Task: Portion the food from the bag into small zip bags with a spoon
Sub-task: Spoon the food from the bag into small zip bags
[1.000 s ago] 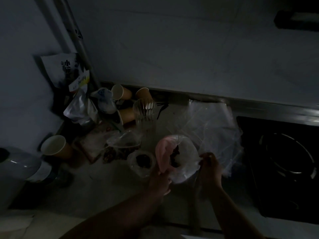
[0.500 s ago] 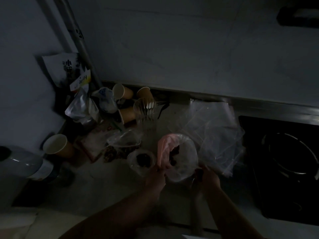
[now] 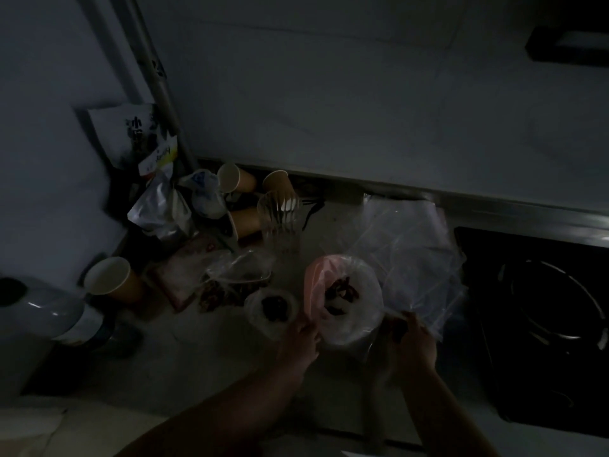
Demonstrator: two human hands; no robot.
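Observation:
The scene is very dark. A pale plastic food bag with a pink inner side stands open on the counter, with dark food pieces inside. My left hand pinches its near-left rim. My right hand grips the bag's near-right edge; whether it also holds something thin is unclear. A small clear bag with dark food sits just left of the big bag. A pile of clear zip bags lies behind and to the right. White plastic spoons stand in a clear cup.
Several paper cups and food packets crowd the back-left corner. A grey kettle-like vessel stands at far left. A black gas stove fills the right side. The wall rises close behind.
My right hand dropped from the bag's right rim toward me, then came back up to its near-right edge. My left hand stayed on the near-left rim.

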